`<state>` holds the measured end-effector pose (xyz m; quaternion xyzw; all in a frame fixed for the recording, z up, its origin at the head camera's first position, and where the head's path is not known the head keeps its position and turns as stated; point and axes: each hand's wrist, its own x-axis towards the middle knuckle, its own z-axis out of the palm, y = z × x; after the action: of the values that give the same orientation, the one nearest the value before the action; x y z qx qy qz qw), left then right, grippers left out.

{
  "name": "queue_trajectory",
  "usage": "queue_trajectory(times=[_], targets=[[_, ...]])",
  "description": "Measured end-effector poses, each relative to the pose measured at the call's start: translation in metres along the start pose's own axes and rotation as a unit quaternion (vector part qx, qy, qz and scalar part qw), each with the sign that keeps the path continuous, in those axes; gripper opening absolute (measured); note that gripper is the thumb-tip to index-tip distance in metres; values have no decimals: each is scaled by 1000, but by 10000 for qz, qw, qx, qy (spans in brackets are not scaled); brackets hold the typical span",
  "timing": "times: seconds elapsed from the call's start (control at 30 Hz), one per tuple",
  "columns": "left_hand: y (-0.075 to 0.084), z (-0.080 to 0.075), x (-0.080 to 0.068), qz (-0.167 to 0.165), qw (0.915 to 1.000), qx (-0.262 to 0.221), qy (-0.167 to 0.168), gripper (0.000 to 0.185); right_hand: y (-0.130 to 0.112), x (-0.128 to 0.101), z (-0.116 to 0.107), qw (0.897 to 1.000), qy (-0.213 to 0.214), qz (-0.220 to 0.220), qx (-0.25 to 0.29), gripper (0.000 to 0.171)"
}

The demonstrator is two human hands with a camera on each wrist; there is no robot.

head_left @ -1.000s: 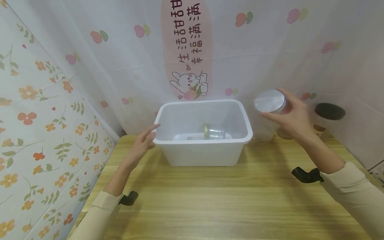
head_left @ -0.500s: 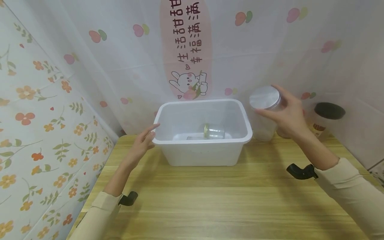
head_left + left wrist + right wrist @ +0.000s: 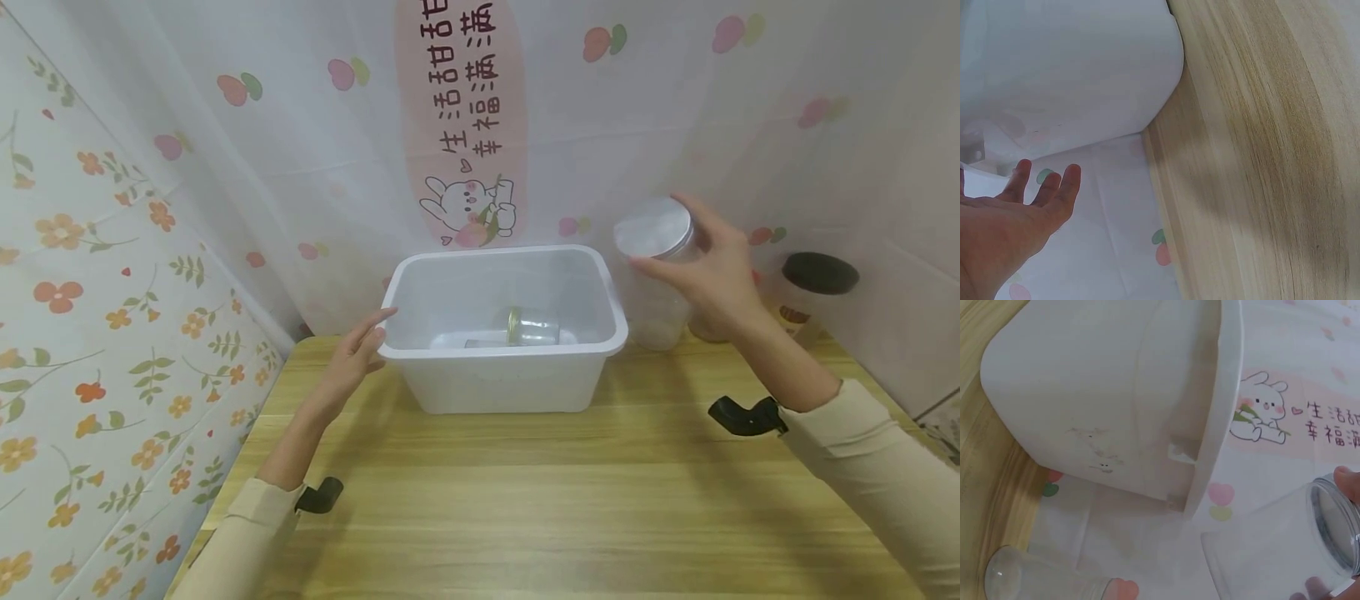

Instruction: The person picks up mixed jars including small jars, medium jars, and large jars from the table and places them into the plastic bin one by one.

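My right hand [image 3: 712, 271] grips a clear plastic jar with a silver lid [image 3: 654, 275] near its top, lifted and tilted just right of the white plastic bin [image 3: 510, 379]. In the right wrist view the clear jar [image 3: 1285, 550] hangs beside the bin's wall [image 3: 1116, 400]. A small glass jar with a gold lid [image 3: 531, 327] lies on its side inside the bin. My left hand [image 3: 358, 354] rests with straight fingers against the bin's left rim; in the left wrist view the left hand [image 3: 1016, 215] is open below the bin's corner [image 3: 1072, 69].
A black-lidded jar [image 3: 813, 292] stands at the back right by the wall, with another jar partly hidden behind my right hand. A clear glass item [image 3: 1035, 578] lies on the table under the bin's side. Patterned curtains close off the back and left. The wooden table [image 3: 525, 517] stretches toward me.
My right hand has carried the silver-lidded jar up and slightly left, toward the bin's right edge. The left hand has stayed at the bin's left rim.
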<state>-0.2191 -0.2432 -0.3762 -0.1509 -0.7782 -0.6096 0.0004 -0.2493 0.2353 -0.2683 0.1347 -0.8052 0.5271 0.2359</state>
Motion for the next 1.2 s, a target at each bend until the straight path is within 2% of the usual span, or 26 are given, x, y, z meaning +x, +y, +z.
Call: queue_trajectory(times=[0.7,1.03,1.2], targets=[[0,-2,-1,-25,9999,83,-113,51,-14,3,9,9994,-45,-232,254,91],[1,-2,-3,-23,9999,85,-97,51,-22,2,20,9987,-240,-7,440,94],[0,-2,-2,-26,9999,81,-91,51,-25,5,28,9985,-274,-247,393,92]])
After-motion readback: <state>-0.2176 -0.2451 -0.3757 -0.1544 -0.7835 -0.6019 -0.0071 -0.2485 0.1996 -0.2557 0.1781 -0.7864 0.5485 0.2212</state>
